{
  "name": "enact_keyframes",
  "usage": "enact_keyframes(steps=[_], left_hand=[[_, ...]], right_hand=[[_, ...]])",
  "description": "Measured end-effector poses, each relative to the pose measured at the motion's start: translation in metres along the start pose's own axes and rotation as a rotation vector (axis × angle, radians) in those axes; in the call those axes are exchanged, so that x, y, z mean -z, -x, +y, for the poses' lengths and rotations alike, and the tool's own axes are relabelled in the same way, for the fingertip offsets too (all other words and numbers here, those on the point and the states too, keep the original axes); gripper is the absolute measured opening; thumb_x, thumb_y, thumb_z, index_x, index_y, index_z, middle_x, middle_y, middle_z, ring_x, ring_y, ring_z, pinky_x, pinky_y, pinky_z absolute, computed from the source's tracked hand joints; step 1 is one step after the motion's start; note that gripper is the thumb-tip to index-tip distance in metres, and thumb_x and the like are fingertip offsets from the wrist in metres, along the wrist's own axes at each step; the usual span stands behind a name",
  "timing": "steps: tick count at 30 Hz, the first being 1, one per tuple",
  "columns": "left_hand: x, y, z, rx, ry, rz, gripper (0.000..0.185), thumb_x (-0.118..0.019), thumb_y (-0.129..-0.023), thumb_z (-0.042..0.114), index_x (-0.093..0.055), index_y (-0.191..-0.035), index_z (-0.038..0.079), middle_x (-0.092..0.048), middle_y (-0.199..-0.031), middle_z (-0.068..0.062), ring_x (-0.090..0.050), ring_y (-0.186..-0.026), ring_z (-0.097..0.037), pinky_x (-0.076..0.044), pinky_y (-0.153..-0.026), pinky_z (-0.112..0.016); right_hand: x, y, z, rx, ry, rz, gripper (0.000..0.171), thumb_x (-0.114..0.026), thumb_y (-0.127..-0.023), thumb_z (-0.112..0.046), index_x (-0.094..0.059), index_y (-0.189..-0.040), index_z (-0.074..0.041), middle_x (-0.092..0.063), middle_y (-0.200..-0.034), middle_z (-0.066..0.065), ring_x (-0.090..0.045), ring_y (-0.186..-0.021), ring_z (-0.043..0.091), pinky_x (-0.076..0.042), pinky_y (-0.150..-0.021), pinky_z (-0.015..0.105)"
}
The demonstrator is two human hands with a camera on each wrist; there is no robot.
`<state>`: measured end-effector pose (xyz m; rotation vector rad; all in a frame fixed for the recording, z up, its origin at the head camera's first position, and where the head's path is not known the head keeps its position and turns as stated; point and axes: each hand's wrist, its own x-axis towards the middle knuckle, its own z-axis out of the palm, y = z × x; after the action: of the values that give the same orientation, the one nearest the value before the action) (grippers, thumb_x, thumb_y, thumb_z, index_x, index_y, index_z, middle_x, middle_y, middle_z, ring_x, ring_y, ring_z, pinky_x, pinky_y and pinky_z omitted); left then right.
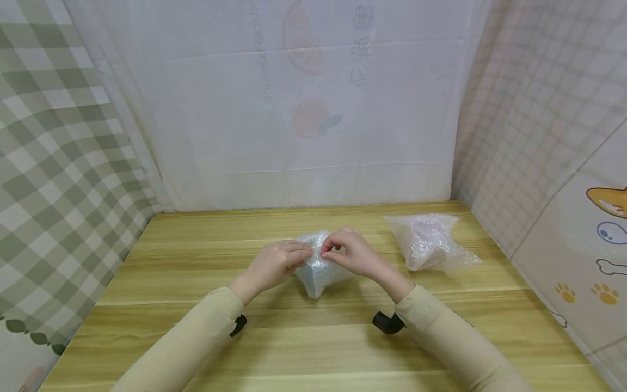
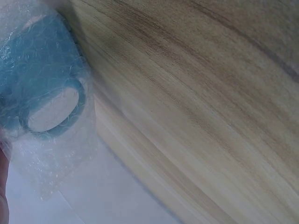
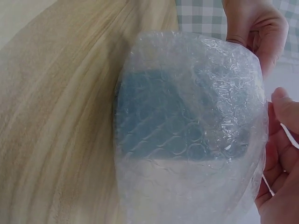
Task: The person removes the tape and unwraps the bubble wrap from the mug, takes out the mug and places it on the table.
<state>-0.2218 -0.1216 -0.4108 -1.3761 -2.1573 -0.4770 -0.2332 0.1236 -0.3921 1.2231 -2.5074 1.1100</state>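
The blue mug (image 2: 44, 88) is seen to be smooth and faintly glossy, and is wrapped in clear, shiny plastic bubble wrap (image 3: 196, 135) with a dimpled texture. A second bubble-wrap bundle (image 1: 428, 241) is made of the same plastic. The surface (image 1: 313, 337) is finished in matt, pale wood grain.

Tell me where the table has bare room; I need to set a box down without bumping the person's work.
Free: the table's left side, from the left hand to the checked cloth, and the back strip by the white sheet. Crowded: the middle, where both hands pinch the wrapped blue mug, right hand included, and back right, with a second bubble-wrap bundle.
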Motion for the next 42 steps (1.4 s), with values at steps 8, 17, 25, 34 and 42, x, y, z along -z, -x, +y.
enact_keyframes(steps=[8, 17, 25, 34, 42], left_hand=[[0.0, 0.0, 0.001, 0.002, -0.008, -0.008, 0.032, -0.081, -0.077, -0.005, -0.074, -0.108, 0.0, -0.072, -0.11, -0.013, -0.069, -0.102, -0.025, -0.053, -0.093, -0.032], [0.001, -0.001, 0.001, -0.004, -0.005, 0.007, 0.034, -0.082, -0.076, -0.003, -0.073, -0.108, 0.0, -0.072, -0.109, -0.012, -0.069, -0.102, -0.025, -0.053, -0.093, -0.033], [0.002, -0.001, 0.002, 0.004, -0.006, -0.005, 0.034, -0.082, -0.076, -0.002, -0.073, -0.109, 0.001, -0.072, -0.111, -0.011, -0.068, -0.104, -0.025, -0.052, -0.095, -0.034], [0.003, 0.0, 0.002, 0.01, -0.01, -0.007, 0.034, -0.082, -0.076, -0.002, -0.073, -0.109, 0.003, -0.072, -0.111, -0.011, -0.068, -0.104, -0.025, -0.051, -0.095, -0.034], [0.002, 0.001, 0.002, 0.01, -0.003, -0.004, 0.036, -0.082, -0.075, -0.004, -0.073, -0.109, 0.002, -0.072, -0.111, -0.011, -0.068, -0.103, -0.025, -0.052, -0.094, -0.034]], right_hand=[[0.0, 0.003, 0.003, 0.027, -0.093, 0.046, 0.005, -0.074, -0.088, -0.01, -0.07, -0.087, -0.012, -0.066, -0.084, -0.007, -0.053, -0.078, 0.021, -0.043, -0.071, 0.038], [0.001, 0.007, 0.003, -0.042, -0.176, 0.042, 0.004, -0.07, -0.091, -0.011, -0.068, -0.088, -0.012, -0.062, -0.081, -0.009, -0.049, -0.079, 0.015, -0.043, -0.071, 0.05], [0.007, 0.012, 0.004, -0.151, -0.253, 0.113, 0.006, -0.066, -0.095, -0.01, -0.067, -0.094, -0.005, -0.059, -0.082, -0.003, -0.049, -0.076, 0.016, -0.044, -0.067, 0.033], [0.018, 0.013, 0.012, -0.252, -0.147, 0.145, 0.005, -0.065, -0.097, -0.01, -0.065, -0.095, -0.006, -0.059, -0.078, -0.003, -0.051, -0.07, 0.015, -0.043, -0.062, 0.027], [0.022, 0.008, 0.018, -0.318, -0.108, 0.12, 0.007, -0.066, -0.096, -0.013, -0.066, -0.095, -0.007, -0.059, -0.079, -0.002, -0.051, -0.071, 0.017, -0.043, -0.064, 0.029]])
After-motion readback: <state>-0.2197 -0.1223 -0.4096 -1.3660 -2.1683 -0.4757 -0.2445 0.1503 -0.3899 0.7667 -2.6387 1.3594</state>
